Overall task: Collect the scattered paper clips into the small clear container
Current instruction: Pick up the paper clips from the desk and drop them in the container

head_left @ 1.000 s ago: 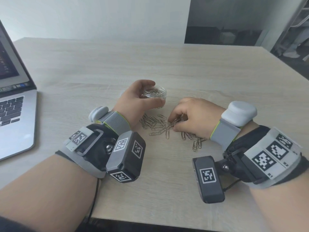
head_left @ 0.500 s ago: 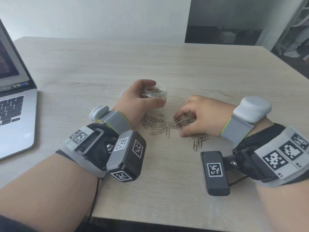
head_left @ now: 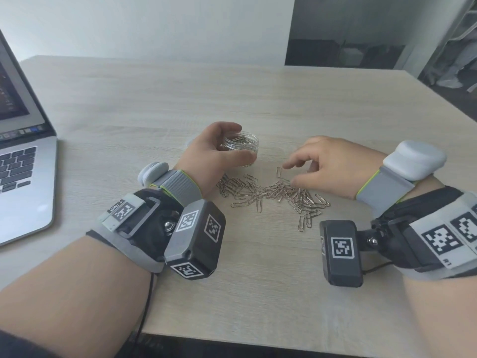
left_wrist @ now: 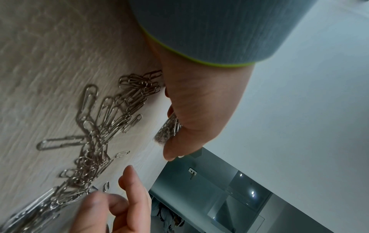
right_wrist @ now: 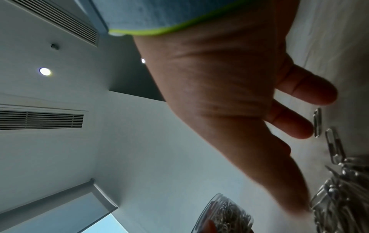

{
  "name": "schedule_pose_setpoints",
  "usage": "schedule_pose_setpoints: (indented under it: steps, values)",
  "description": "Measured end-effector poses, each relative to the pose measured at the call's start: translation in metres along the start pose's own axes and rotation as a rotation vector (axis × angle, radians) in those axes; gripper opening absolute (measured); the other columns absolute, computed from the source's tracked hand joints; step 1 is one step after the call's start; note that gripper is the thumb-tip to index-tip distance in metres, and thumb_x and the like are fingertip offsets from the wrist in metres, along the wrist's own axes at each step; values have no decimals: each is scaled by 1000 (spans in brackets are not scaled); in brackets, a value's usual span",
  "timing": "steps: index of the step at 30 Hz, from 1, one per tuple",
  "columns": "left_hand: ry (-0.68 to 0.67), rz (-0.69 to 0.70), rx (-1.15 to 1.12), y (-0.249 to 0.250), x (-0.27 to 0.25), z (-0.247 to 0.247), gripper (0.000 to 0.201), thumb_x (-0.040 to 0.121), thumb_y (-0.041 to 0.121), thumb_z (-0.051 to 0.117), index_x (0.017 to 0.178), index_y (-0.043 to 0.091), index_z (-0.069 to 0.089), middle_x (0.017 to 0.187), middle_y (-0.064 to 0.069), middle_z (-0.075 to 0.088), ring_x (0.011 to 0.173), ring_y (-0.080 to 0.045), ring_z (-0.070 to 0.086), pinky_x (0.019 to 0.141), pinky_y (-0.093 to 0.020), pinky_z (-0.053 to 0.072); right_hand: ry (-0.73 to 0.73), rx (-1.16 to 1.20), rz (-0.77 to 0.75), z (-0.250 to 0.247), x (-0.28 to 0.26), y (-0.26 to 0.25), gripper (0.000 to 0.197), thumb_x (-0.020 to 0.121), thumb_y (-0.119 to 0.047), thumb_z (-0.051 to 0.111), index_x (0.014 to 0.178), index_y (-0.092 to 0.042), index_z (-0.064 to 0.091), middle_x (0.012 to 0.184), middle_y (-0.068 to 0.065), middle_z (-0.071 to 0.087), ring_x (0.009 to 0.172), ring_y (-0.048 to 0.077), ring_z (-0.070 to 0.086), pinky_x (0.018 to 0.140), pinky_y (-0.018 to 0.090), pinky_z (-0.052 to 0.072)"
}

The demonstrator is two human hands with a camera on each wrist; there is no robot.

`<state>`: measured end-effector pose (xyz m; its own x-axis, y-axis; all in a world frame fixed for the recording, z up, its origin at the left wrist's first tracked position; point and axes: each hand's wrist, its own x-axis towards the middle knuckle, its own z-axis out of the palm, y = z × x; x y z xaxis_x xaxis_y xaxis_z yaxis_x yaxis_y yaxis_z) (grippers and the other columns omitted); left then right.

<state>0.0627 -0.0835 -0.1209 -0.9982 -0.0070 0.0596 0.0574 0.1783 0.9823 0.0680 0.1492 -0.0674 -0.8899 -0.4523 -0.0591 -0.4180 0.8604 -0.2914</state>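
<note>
While the left hand (head_left: pixel 214 151) grips the half-filled clear container (head_left: pixel 241 142), the right hand (head_left: pixel 327 166) hovers loose and empty over the paper clips (head_left: pixel 273 192) between both hands: light, stiff, slippery, tangle-prone; pinch small clusters.

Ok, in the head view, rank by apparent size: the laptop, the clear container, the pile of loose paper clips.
1. laptop, largest though cut off by the frame edge.
2. pile of loose paper clips, a wide spread.
3. clear container, smallest, partly covered by the left hand.
</note>
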Motion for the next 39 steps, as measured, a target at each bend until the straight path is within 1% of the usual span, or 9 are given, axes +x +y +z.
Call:
schedule_pose_setpoints:
  steps: [2, 5, 11, 17, 19, 26, 32, 37, 39]
  values:
    - [1, 5, 8, -1, 0, 0, 67, 56, 39, 90, 119, 36, 66, 92, 18, 71, 79, -9, 70, 83, -38, 58, -65, -1, 5, 2, -2, -2, 48, 72, -50, 75, 117, -39, 63, 109, -12, 52, 88, 4, 50, 80, 22, 36]
    - [6, 14, 12, -1, 0, 1, 65, 62, 36, 88, 123, 33, 65, 91, 22, 68, 76, -3, 68, 78, -29, 53, -109, -31, -18, 8, 0, -7, 54, 69, -51, 78, 120, -42, 61, 109, -10, 49, 89, 5, 48, 81, 23, 37]
    - [-9, 23, -1, 1, -1, 2, 73, 52, 46, 89, 120, 35, 64, 112, 15, 68, 80, -3, 66, 79, -27, 52, -87, 49, -109, 17, 7, -13, 29, 77, -34, 76, 105, -38, 71, 109, -7, 55, 79, -1, 48, 79, 23, 38]
    - [-2, 25, 8, 0, 0, 2, 67, 62, 33, 86, 125, 28, 63, 97, 19, 64, 70, 4, 62, 67, -16, 49, -47, 62, -113, 19, 10, -16, 15, 79, -27, 74, 92, -32, 74, 96, -10, 60, 80, 5, 56, 77, 24, 44]
    - [-2, 24, 13, 0, 0, 2, 66, 62, 33, 86, 124, 29, 64, 94, 20, 63, 70, 3, 63, 68, -17, 49, -47, 51, -109, 19, 10, -17, 12, 79, -26, 73, 90, -31, 74, 88, -13, 59, 78, 4, 55, 76, 24, 44]
    - [-16, 17, 34, 1, -2, 3, 69, 52, 44, 88, 117, 38, 65, 112, 15, 70, 76, -2, 66, 77, -27, 53, -29, -1, -54, 19, 8, -19, 8, 79, -22, 67, 82, -29, 67, 67, -17, 56, 69, 7, 54, 65, 22, 43]
    - [-30, 4, 74, 2, -4, 3, 68, 49, 49, 88, 113, 44, 65, 112, 0, 74, 78, -14, 70, 93, -53, 61, 51, -11, -13, 15, 6, -18, 7, 77, -20, 64, 79, -27, 65, 68, -13, 57, 74, 14, 56, 68, 25, 45]
    - [-74, 26, 130, 4, -7, 3, 68, 51, 51, 87, 115, 45, 64, 121, 3, 72, 80, -14, 67, 97, -52, 58, 328, 195, -5, 12, 8, -13, 5, 75, -18, 68, 74, -23, 68, 63, -11, 60, 66, 11, 56, 67, 25, 47]
    - [-129, 30, 139, 6, -8, 5, 70, 52, 48, 88, 118, 43, 64, 122, 7, 73, 95, -23, 71, 100, -50, 56, 485, 304, -33, 11, 8, -13, 2, 76, -19, 69, 76, -20, 71, 65, -9, 62, 61, 8, 53, 64, 22, 44]
